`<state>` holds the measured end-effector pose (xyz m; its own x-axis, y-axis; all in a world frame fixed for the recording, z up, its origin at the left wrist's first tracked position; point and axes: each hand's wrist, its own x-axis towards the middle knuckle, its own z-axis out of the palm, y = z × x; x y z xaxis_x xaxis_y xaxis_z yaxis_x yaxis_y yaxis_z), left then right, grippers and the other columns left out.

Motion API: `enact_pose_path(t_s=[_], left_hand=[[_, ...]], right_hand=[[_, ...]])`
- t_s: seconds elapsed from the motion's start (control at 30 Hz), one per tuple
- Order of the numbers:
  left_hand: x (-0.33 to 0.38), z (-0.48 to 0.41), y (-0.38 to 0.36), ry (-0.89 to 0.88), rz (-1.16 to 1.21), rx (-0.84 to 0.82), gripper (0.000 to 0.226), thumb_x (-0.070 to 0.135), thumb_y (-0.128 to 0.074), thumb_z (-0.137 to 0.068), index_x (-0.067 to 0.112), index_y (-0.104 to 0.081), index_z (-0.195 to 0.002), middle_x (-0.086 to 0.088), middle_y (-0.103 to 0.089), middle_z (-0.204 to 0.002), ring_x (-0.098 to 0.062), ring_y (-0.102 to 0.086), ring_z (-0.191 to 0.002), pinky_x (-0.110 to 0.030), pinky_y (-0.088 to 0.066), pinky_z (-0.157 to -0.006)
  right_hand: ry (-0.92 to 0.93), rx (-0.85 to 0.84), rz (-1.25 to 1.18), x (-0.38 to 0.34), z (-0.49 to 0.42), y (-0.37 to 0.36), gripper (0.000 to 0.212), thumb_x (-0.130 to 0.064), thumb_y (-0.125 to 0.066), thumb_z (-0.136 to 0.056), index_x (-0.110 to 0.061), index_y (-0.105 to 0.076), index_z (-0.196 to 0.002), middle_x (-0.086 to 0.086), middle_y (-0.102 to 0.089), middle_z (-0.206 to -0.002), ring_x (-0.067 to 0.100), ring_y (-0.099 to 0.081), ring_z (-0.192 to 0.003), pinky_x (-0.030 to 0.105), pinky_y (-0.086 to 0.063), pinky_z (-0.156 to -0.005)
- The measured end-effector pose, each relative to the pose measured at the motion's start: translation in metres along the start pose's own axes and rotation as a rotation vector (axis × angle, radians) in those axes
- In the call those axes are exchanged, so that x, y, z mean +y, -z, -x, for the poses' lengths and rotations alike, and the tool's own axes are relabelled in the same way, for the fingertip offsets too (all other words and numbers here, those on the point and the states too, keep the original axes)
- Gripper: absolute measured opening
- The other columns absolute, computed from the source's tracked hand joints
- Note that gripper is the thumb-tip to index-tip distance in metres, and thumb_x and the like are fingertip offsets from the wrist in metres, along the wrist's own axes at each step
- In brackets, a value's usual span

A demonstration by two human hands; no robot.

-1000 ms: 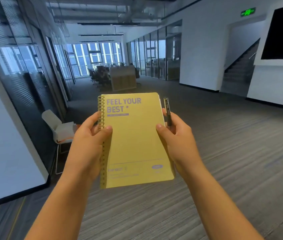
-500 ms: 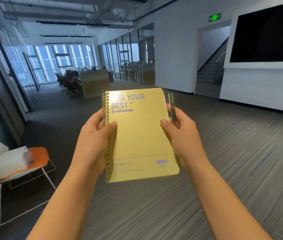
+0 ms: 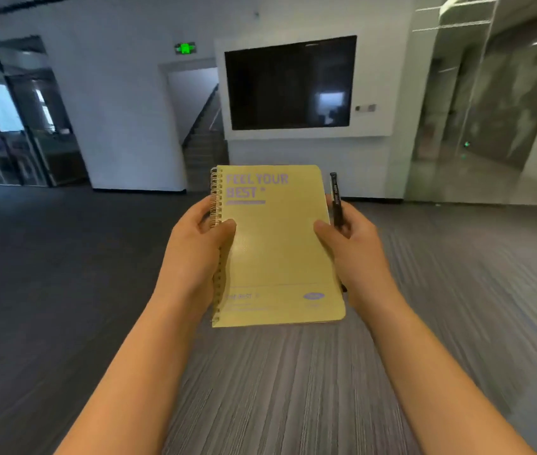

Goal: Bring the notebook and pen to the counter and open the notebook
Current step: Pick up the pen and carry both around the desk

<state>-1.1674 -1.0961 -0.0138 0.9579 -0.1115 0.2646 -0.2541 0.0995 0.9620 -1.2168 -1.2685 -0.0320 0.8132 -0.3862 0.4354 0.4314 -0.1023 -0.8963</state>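
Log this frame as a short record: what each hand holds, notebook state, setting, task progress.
left hand: grips the spiral edge of the notebook
right hand: grips the notebook's other edge, plus the pen
notebook state: closed, yellow cover facing camera
setting: carpeted hall, dark wall screen ahead, stairway beside it
counter: not in view
progress: carrying, not yet opened
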Motion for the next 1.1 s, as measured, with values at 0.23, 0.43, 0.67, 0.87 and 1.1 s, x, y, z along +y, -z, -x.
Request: enact_pose_path(t_s=[0.23,0.43,0.67,0.87,1.1], left_hand=[[-0.037,-0.146,-0.121,0.041,0.1,-0.363,0.04,0.004,-0.052,-0.089,0.02,-0.057,-0.126,0.004,-0.072,-0.111,-0.012,-0.071,-0.093,-0.033,-0.057,-0.083],[-0.076,-0.202,-0.257,0.088,0.219,-0.598,0.035,0.002,-0.049,-0.092,0.03,-0.055,-0.111,0.008,-0.071,-0.096,-0.008,-0.07,-0.08,-0.025,-0.057,-0.065],[-0.098,-0.243,-0.423,0.134,0.293,-0.838,0.046,0.002,-0.05,-0.091,0.02,-0.05,-0.134,0.006,-0.071,-0.104,-0.013,-0.069,-0.088,-0.027,-0.056,-0.068],[-0.118,-0.264,-0.541,0.157,0.322,-1.067,0.048,0.004,-0.052,-0.09,0.021,-0.05,-0.135,0.0,-0.07,-0.117,-0.019,-0.068,-0.101,-0.043,-0.054,-0.088],[-0.147,-0.279,-0.678,0.159,0.351,-1.374,0.043,0.006,-0.05,-0.091,0.024,-0.055,-0.13,0.006,-0.075,-0.105,-0.014,-0.072,-0.086,-0.044,-0.055,-0.086]], right_hand=[[0.012,0.376,0.171,0.035,-0.103,0.068,0.033,-0.005,-0.052,-0.088,-0.037,-0.061,-0.091,-0.014,-0.07,-0.09,0.0,-0.066,-0.076,0.022,-0.051,-0.072],[0.028,0.627,0.336,0.062,-0.153,0.162,0.031,-0.008,-0.054,-0.086,-0.038,-0.061,-0.084,-0.01,-0.069,-0.087,0.01,-0.065,-0.08,0.036,-0.053,-0.079],[0.031,0.838,0.428,0.07,-0.205,0.28,0.03,-0.01,-0.053,-0.089,-0.039,-0.057,-0.092,-0.013,-0.068,-0.088,0.003,-0.063,-0.075,0.022,-0.052,-0.07],[-0.018,1.058,0.524,0.08,-0.232,0.358,0.026,-0.012,-0.053,-0.089,-0.037,-0.058,-0.096,-0.005,-0.069,-0.094,0.018,-0.066,-0.088,0.037,-0.054,-0.079],[-0.026,1.363,0.628,0.104,-0.263,0.437,0.024,-0.012,-0.052,-0.089,-0.033,-0.061,-0.092,-0.007,-0.068,-0.092,0.017,-0.065,-0.086,0.038,-0.054,-0.08]])
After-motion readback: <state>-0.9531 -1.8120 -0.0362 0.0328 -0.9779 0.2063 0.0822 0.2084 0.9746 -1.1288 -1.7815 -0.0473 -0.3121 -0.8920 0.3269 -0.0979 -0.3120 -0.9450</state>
